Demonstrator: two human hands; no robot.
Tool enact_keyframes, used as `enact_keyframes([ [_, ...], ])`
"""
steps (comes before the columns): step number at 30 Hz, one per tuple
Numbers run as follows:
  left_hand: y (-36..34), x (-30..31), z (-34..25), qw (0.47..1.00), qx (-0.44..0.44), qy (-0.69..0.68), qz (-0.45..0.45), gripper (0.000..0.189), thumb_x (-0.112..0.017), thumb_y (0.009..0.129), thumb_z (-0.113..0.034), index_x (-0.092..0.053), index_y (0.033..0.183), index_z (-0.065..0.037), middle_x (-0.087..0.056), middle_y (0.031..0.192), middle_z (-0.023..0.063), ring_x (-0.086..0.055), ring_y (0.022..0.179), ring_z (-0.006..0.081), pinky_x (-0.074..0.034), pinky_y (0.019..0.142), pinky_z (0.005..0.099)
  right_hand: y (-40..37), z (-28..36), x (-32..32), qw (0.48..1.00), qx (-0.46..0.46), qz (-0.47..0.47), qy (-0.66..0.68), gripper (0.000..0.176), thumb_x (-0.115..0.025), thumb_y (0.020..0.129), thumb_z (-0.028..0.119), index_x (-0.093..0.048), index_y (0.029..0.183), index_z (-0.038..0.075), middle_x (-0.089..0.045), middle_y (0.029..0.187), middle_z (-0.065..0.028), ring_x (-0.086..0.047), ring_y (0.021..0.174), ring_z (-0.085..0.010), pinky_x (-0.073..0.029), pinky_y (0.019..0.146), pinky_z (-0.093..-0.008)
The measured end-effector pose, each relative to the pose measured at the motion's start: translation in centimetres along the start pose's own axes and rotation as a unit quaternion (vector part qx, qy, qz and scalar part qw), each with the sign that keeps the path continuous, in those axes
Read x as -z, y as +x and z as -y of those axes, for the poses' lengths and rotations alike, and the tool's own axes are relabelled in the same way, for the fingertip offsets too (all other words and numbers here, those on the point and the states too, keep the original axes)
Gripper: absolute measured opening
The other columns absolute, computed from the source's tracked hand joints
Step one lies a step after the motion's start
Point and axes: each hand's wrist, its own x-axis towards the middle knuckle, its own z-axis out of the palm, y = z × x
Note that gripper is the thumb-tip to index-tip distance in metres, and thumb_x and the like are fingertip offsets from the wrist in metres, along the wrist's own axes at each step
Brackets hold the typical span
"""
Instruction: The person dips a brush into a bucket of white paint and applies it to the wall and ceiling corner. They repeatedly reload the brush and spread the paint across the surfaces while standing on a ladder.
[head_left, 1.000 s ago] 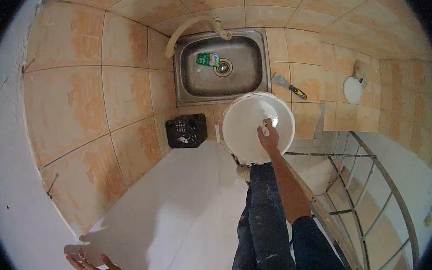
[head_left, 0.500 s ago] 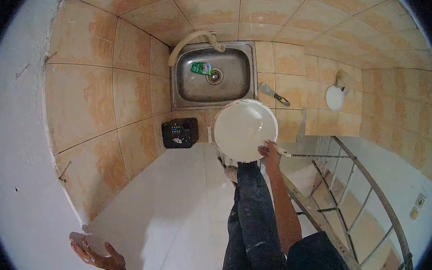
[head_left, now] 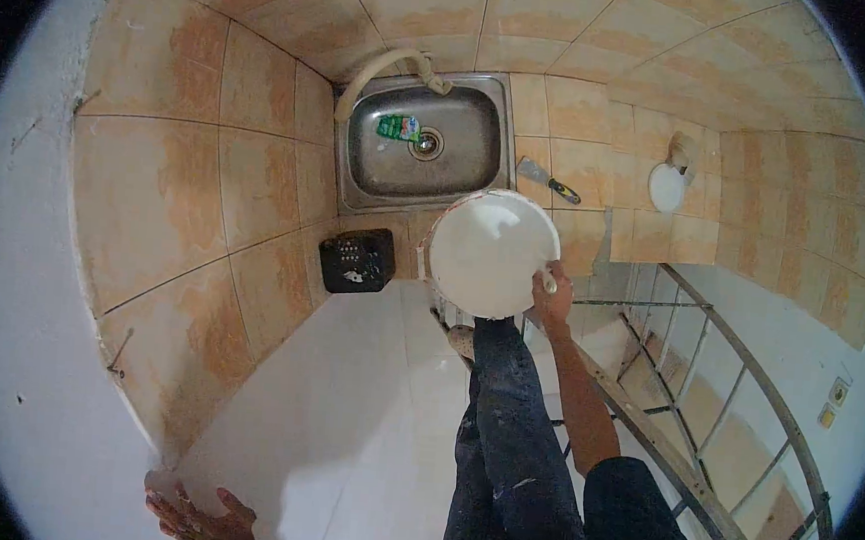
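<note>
A white bucket (head_left: 454, 207) of white paint stands in front of the sink, just above my legs. At its right rim, my right hand (head_left: 550, 300) is closed around a short pale handle (head_left: 551, 278). The tool's working end does not show, so I cannot tell its kind. Far to the lower left, my left hand (head_left: 199, 520) is empty, its fingers spread and slightly bent, close by the bottom of the white wall (head_left: 21, 342). Its fingers look smeared with something pale.
A metal sink (head_left: 506, 145) holds a green packet (head_left: 398, 128). Beside it lie a putty knife (head_left: 551, 181) on the tiles and a black crate (head_left: 357, 261). A white round lid (head_left: 667, 188) rests further right. A metal railing (head_left: 748, 352) curves along the right side.
My right hand has shifted slightly right at the bucket rim, and the pale handle has swung from pointing right to upright. My left hand has moved slightly down and right, still spread.
</note>
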Motion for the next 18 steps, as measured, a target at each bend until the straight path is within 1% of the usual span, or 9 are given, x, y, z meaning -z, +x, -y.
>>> enact_keyframes([
  [1, -0.4, -0.4, 0.2, 0.999, 0.019, 0.026, -0.011, 0.054, -0.049, 0.089, -0.045, -0.049, 0.13, -0.01, -0.046, 0.136, 0.0141, -0.034, 0.132, 0.0374, -0.018, 0.107, 0.0537, 0.3, -0.2, -0.3, 0.998, 0.008, -0.032, -0.047, 0.028, -0.063, 0.08, 0.015, -0.054, 0.106, 0.008, -0.066, 0.086, -0.0187, -0.065, 0.082, -0.0355, -0.05, 0.074, -0.0419],
  [2, -0.8, -0.8, 0.4, 0.998, 0.037, 0.051, -0.023, 0.053, -0.049, 0.089, -0.046, -0.052, 0.128, -0.01, -0.046, 0.137, 0.0142, -0.035, 0.132, 0.0372, -0.017, 0.108, 0.053, 0.4, -0.3, -0.5, 0.998, 0.006, -0.03, -0.049, 0.028, -0.063, 0.08, 0.015, -0.054, 0.106, 0.008, -0.066, 0.086, -0.0187, -0.065, 0.082, -0.0355, -0.05, 0.074, -0.0419],
  [4, -0.4, -0.4, 0.1, 0.999, 0.023, 0.019, -0.02, 0.055, -0.049, 0.088, -0.048, -0.051, 0.128, -0.009, -0.044, 0.138, 0.0149, -0.034, 0.132, 0.0367, -0.017, 0.108, 0.0524, 0.4, 0.8, -0.3, 0.998, 0.021, 0.013, -0.055, 0.028, -0.062, 0.08, 0.015, -0.053, 0.105, 0.008, -0.066, 0.092, -0.0191, -0.063, 0.087, -0.0396, -0.05, 0.076, -0.0455],
  [6, -0.3, -0.2, -0.1, 1.0, 0.013, -0.014, -0.017, 0.057, -0.049, 0.088, -0.05, -0.051, 0.128, -0.009, -0.043, 0.139, 0.0156, -0.034, 0.132, 0.0362, -0.016, 0.109, 0.0519, 0.6, 0.6, 0.2, 0.997, 0.043, -0.011, -0.06, 0.025, -0.062, 0.079, 0.016, -0.054, 0.101, 0.008, -0.065, 0.088, -0.0188, -0.064, 0.083, -0.0384, -0.05, 0.072, -0.0448],
  [8, -0.4, -0.4, -0.2, 0.998, 0.059, 0.005, -0.025, 0.063, -0.05, 0.085, -0.054, -0.052, 0.127, -0.007, -0.04, 0.141, 0.0176, -0.034, 0.133, 0.0362, -0.015, 0.109, 0.0522, 1.2, 0.3, 0.4, 0.995, 0.072, -0.04, -0.061, 0.022, -0.062, 0.079, 0.016, -0.054, 0.098, 0.008, -0.065, 0.084, -0.0184, -0.065, 0.079, -0.0372, -0.05, 0.068, -0.044],
  [10, 0.1, -0.1, -0.5, 0.998, 0.057, 0.001, -0.019, 0.063, -0.049, 0.085, -0.054, -0.052, 0.127, -0.007, -0.04, 0.141, 0.0183, -0.033, 0.133, 0.0362, -0.015, 0.109, 0.0524, 1.1, 0.1, 0.1, 0.991, 0.113, -0.016, -0.065, 0.022, -0.062, 0.079, 0.015, -0.053, 0.097, 0.007, -0.065, 0.083, -0.0175, -0.065, 0.078, -0.0365, -0.05, 0.068, -0.0429],
  [13, 0.0, -0.1, -0.3, 0.998, 0.052, -0.031, -0.009, 0.063, -0.048, 0.086, -0.054, -0.051, 0.128, -0.006, -0.039, 0.141, 0.0191, -0.033, 0.133, 0.0363, -0.015, 0.109, 0.0531, 1.4, -0.5, 0.7, 0.99, 0.124, 0.012, -0.062, 0.023, -0.062, 0.079, 0.014, -0.052, 0.098, 0.007, -0.065, 0.083, -0.0176, -0.065, 0.077, -0.0367, -0.05, 0.068, -0.0426],
  [16, -0.2, 0.2, -0.3, 0.998, 0.058, -0.036, -0.004, 0.063, -0.047, 0.086, -0.053, -0.049, 0.13, -0.007, -0.039, 0.141, 0.0193, -0.033, 0.132, 0.0366, -0.016, 0.108, 0.0535, 1.3, -0.2, 0.7, 0.986, 0.151, -0.005, -0.068, 0.022, -0.062, 0.079, 0.013, -0.051, 0.097, 0.007, -0.065, 0.083, -0.0178, -0.065, 0.077, -0.0357, -0.05, 0.068, -0.042],
  [18, -0.1, 0.4, -0.5, 0.998, 0.064, -0.01, 0.005, 0.063, -0.047, 0.087, -0.053, -0.048, 0.131, -0.008, -0.039, 0.141, 0.0193, -0.034, 0.132, 0.0369, -0.017, 0.108, 0.0535, 1.3, -0.1, 0.8, 0.991, 0.121, 0.019, -0.059, 0.022, -0.062, 0.079, 0.012, -0.051, 0.097, 0.007, -0.064, 0.083, -0.018, -0.065, 0.077, -0.0354, -0.05, 0.068, -0.0419],
])
